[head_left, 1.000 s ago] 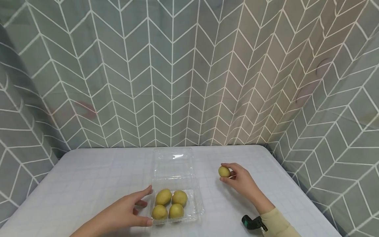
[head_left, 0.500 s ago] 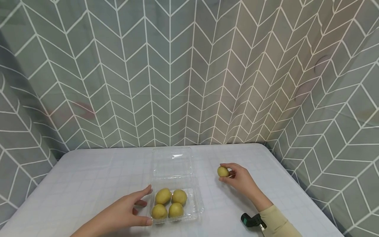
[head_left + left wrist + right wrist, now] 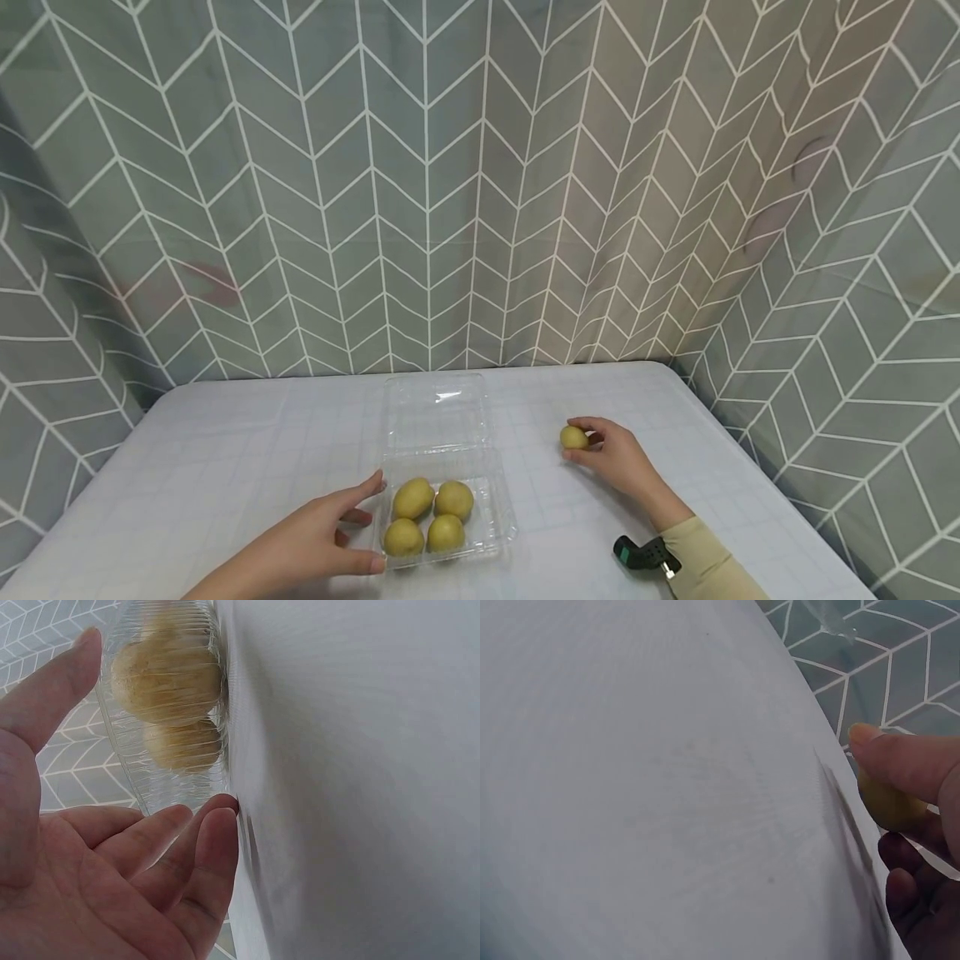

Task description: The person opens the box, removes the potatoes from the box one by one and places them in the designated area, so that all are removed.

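My right hand (image 3: 618, 457) pinches a small, round yellow-green fruit (image 3: 574, 438) between thumb and fingers, over the right side of the table. In the right wrist view the thumb lies across the fruit (image 3: 889, 802). Several similar fruits (image 3: 413, 498) sit in two rows in the base of a clear plastic clamshell box (image 3: 487, 517). Its lid (image 3: 437, 412) lies folded back, away from me. My left hand (image 3: 318, 533) is at the box's left side, thumb and fingers spread apart. The left wrist view shows the thumb at the box's rim and relaxed fingertips low beside its wall.
A white cloth covers the table (image 3: 247, 450). Patterned grey curtains (image 3: 450, 208) hang behind it and along both sides. A black wrist device (image 3: 643, 553) sits by my right sleeve (image 3: 708, 560).
My right hand, with the fruit in it, has shifted slightly right and down, away from the box. The left hand, the box and the fruits inside have stayed in place.
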`<state>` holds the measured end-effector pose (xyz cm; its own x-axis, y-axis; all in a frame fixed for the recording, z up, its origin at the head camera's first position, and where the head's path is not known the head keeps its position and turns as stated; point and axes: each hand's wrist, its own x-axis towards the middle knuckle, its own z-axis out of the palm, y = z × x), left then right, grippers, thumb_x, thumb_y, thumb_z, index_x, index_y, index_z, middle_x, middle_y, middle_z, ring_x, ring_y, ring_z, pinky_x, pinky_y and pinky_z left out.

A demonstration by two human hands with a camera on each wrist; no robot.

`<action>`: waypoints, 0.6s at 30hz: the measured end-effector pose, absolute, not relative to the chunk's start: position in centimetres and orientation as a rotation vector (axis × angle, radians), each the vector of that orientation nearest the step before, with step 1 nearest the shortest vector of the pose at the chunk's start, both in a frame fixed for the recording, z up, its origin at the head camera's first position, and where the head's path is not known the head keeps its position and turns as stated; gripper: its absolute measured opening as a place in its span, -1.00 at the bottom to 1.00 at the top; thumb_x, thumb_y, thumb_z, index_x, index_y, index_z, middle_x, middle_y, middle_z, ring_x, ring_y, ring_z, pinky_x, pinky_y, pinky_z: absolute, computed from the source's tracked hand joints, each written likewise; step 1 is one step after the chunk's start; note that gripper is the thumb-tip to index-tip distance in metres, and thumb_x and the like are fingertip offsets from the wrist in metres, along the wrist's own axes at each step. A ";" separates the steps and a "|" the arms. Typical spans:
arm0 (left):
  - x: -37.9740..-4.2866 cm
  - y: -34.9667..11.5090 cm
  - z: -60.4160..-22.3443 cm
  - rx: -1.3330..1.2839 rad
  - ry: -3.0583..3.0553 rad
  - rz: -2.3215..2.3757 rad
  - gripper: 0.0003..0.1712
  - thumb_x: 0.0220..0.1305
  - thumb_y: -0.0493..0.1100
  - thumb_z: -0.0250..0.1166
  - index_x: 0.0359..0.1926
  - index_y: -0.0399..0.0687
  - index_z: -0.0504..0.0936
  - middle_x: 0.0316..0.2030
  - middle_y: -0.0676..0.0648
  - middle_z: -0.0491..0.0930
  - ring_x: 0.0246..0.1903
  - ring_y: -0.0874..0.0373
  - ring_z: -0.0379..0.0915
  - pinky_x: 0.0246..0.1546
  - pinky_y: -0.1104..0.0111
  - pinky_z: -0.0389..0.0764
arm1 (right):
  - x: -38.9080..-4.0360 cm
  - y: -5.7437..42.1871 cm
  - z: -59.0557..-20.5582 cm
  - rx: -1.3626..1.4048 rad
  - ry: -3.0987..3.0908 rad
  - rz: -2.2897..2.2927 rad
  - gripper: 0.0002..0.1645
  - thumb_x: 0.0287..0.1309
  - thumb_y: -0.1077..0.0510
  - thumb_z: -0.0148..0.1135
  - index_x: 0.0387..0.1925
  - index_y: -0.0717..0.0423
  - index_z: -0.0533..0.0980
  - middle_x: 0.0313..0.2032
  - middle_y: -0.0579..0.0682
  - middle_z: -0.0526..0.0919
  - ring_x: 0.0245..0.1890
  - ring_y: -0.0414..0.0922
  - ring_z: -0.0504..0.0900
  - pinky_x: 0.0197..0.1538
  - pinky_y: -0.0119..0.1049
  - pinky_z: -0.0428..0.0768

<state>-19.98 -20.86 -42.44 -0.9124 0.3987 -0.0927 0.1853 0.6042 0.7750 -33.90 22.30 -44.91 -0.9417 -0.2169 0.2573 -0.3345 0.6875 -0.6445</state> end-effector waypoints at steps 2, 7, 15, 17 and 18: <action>-19.9 -20.9 -42.4 0.468 2.568 1.205 0.16 0.05 0.22 0.50 0.52 -0.13 0.14 0.42 -0.15 0.26 0.05 0.00 0.53 -0.17 0.29 0.61 | -34.0 22.4 -45.1 0.425 -2.745 1.084 -0.41 -0.05 0.08 0.59 0.07 0.08 0.63 -0.10 -0.05 0.68 -0.22 -0.15 0.60 -0.15 -0.20 0.53; -19.9 -20.9 -42.5 0.477 2.575 1.205 0.17 0.05 0.22 0.50 0.53 -0.12 0.13 0.43 -0.13 0.25 0.07 -0.01 0.53 -0.17 0.31 0.60 | -34.2 22.7 -45.7 0.394 -2.754 1.058 -0.40 -0.06 0.06 0.59 0.08 0.07 0.63 -0.12 -0.07 0.68 -0.24 -0.17 0.57 -0.17 -0.23 0.51; -19.9 -20.8 -42.4 0.476 2.581 1.200 0.17 0.04 0.23 0.50 0.53 -0.12 0.12 0.43 -0.13 0.25 0.05 0.00 0.53 -0.17 0.31 0.60 | -34.3 22.7 -45.8 0.379 -2.765 1.067 -0.39 -0.06 0.03 0.59 0.08 0.05 0.63 -0.12 -0.07 0.68 -0.24 -0.17 0.57 -0.16 -0.21 0.50; -19.9 -20.8 -42.3 0.470 2.578 1.199 0.17 0.04 0.22 0.50 0.53 -0.12 0.13 0.43 -0.13 0.25 0.05 0.00 0.54 -0.17 0.30 0.60 | -34.3 22.7 -45.8 0.376 -2.767 1.070 -0.39 -0.06 0.03 0.59 0.08 0.05 0.63 -0.12 -0.07 0.68 -0.24 -0.17 0.56 -0.16 -0.21 0.50; -19.9 -20.8 -42.3 0.466 2.576 1.198 0.17 0.04 0.22 0.50 0.53 -0.11 0.13 0.42 -0.14 0.25 0.04 0.01 0.54 -0.17 0.29 0.60 | -34.3 22.7 -45.8 0.374 -2.768 1.073 -0.39 -0.06 0.03 0.59 0.08 0.05 0.63 -0.12 -0.07 0.68 -0.24 -0.17 0.56 -0.17 -0.21 0.50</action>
<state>-19.90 -20.83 -42.32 -0.9143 0.3926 -0.0994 0.1769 0.6080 0.7740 -34.30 22.72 -45.81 -0.9578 -0.1762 0.2272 -0.2833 0.7132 -0.6411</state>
